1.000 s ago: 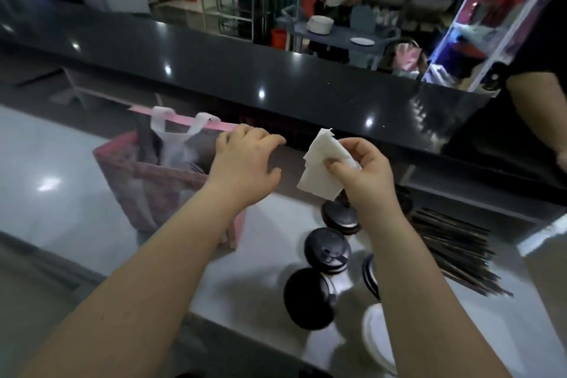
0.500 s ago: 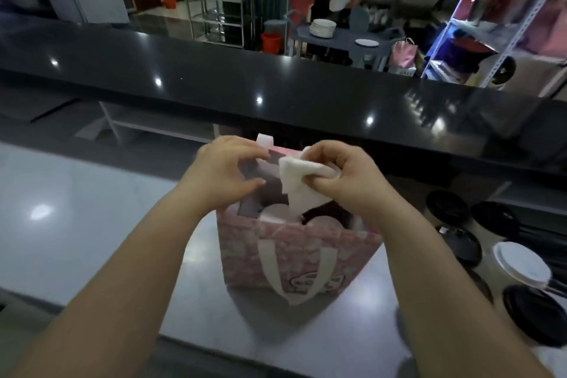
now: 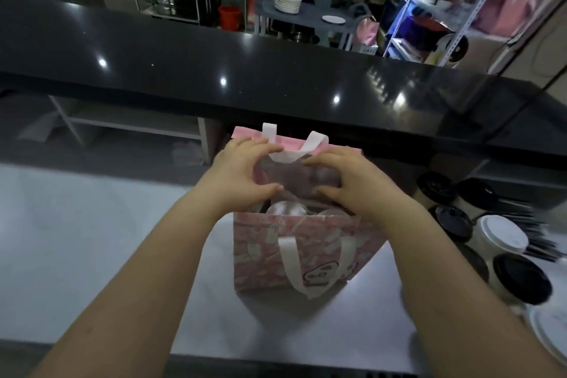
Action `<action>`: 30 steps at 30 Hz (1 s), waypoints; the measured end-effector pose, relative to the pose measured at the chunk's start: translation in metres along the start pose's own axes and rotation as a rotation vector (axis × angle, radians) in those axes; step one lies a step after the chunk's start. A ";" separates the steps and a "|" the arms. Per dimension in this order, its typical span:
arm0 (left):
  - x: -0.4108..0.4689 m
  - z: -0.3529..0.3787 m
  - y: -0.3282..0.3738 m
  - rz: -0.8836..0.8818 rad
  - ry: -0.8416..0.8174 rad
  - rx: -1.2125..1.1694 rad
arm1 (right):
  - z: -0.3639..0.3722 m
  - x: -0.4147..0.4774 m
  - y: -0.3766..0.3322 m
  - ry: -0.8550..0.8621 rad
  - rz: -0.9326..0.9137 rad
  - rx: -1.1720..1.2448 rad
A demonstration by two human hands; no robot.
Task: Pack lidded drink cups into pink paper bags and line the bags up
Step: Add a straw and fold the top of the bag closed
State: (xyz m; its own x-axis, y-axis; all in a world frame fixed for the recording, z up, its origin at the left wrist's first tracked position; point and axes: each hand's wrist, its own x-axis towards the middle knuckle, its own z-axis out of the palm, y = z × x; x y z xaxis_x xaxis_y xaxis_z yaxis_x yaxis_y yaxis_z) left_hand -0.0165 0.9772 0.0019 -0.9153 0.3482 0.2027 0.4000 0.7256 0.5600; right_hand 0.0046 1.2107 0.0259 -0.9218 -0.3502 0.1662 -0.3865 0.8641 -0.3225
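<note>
A pink paper bag (image 3: pixel 260 255) with white handles stands on the grey counter in front of me. Both hands are at its open top. My left hand (image 3: pixel 242 172) curls over the far rim beside the far handle (image 3: pixel 316 141), thumb over the opening. My right hand (image 3: pixel 352 184) hovers over the right side of the opening, fingers curved toward the inner far wall and holding nothing. A clear domed lid (image 3: pixel 287 209) shows inside the bag. Loose lidded cups stand to the right: several with black lids (image 3: pixel 521 279) and one with a white lid (image 3: pixel 501 235).
A raised black counter ledge (image 3: pixel 276 77) runs across just behind the bag. Dark straws (image 3: pixel 534 224) lie behind the cups at the right. A white plate edge (image 3: pixel 552 334) shows at the lower right. A person handles dishes far behind the counter.
The white napkin my right hand pinched is gone from it and out of sight. The bag moved from the left to the centre, and both hands now sit at its top.
</note>
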 end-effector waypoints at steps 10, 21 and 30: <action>-0.043 0.002 -0.022 -0.054 0.275 -0.606 | 0.005 -0.080 0.072 0.289 0.232 1.030; -0.103 0.038 -0.021 -0.249 0.018 -0.921 | 0.037 -0.089 0.091 -0.282 0.111 1.502; -0.085 0.071 0.011 -0.444 0.350 -0.935 | 0.064 -0.072 0.069 0.232 0.477 1.317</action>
State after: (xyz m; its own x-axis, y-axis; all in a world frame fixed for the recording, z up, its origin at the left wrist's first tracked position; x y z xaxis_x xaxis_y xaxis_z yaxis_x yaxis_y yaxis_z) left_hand 0.0694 0.9981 -0.0664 -0.9912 -0.1282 -0.0342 -0.0287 -0.0449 0.9986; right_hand 0.0425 1.2725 -0.0677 -0.9937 0.0521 -0.0988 0.0915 -0.1274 -0.9876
